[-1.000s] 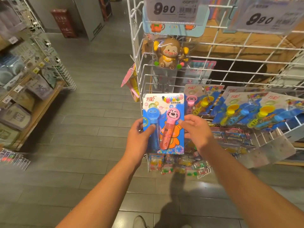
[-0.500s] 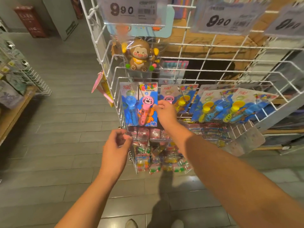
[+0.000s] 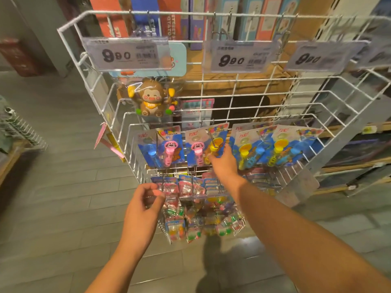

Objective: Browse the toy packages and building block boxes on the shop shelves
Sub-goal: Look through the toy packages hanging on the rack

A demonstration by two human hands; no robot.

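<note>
Browsing step at the wire rack (image 3: 135, 132): the right hand (image 3: 222, 163) reaches the pink-and-yellow bubble wand package (image 3: 206, 144) hanging mid-row, fingers on its lower edge, grip unclear; the left hand (image 3: 146, 204) hovers loosely curled, empty. Next, probably lifting that card off its hook.

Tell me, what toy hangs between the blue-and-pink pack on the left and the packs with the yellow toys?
In the head view, one pack with a pink and a yellow toy hangs there; the right hand is at its lower right corner.
</note>
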